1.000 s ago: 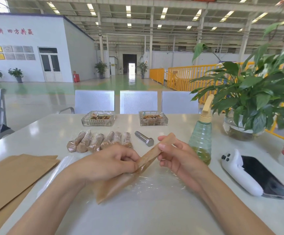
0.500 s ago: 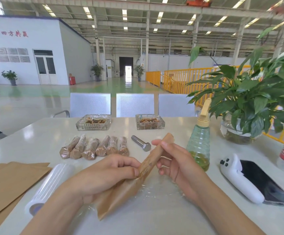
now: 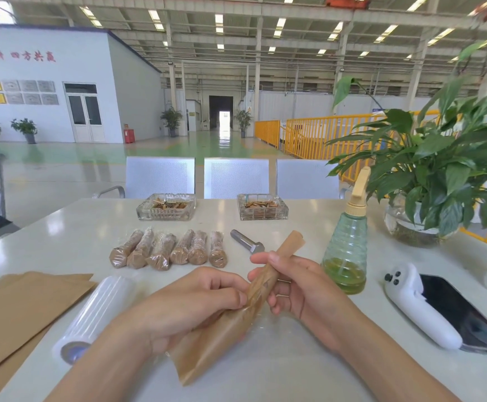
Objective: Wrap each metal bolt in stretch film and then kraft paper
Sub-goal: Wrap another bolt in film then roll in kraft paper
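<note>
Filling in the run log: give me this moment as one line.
step: rolling kraft paper | left hand: grips paper | right hand: grips roll | bare bolt: on table | wrapped bolts: row of six

We see two bare forearms, the left hand (image 3: pixel 190 303) and right hand (image 3: pixel 303 285) ungloved, no sleeves in view; a thin dark band circles the right wrist.

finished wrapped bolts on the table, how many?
6, in one row on the table, left of the bare bolt: wrapped bolts at. None looks hidden.
</note>
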